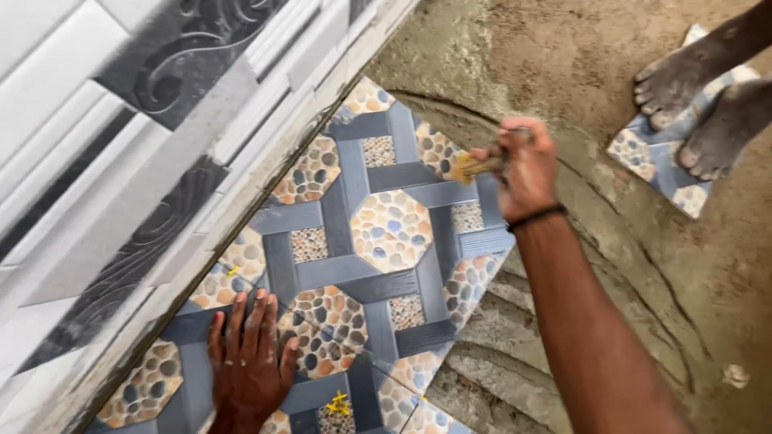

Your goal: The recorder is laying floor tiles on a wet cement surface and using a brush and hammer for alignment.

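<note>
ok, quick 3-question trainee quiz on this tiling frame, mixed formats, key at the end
1. True or false: the left hand lies flat, palm down, on a patterned floor tile.
2. Multiple choice: the right hand grips a
A. yellowish-handled tool
B. red bucket
C. roll of tape
3. Fill in: another person's bare feet stand on a loose ___ lying on the mortar bed.

Key
1. True. Fingers are spread on the tile next to the grey and white wall tiles.
2. A. The tool is held over the far edge of the laid tile; its working end is hidden.
3. Tile, same pebble pattern, apart from the laid ones.
</note>
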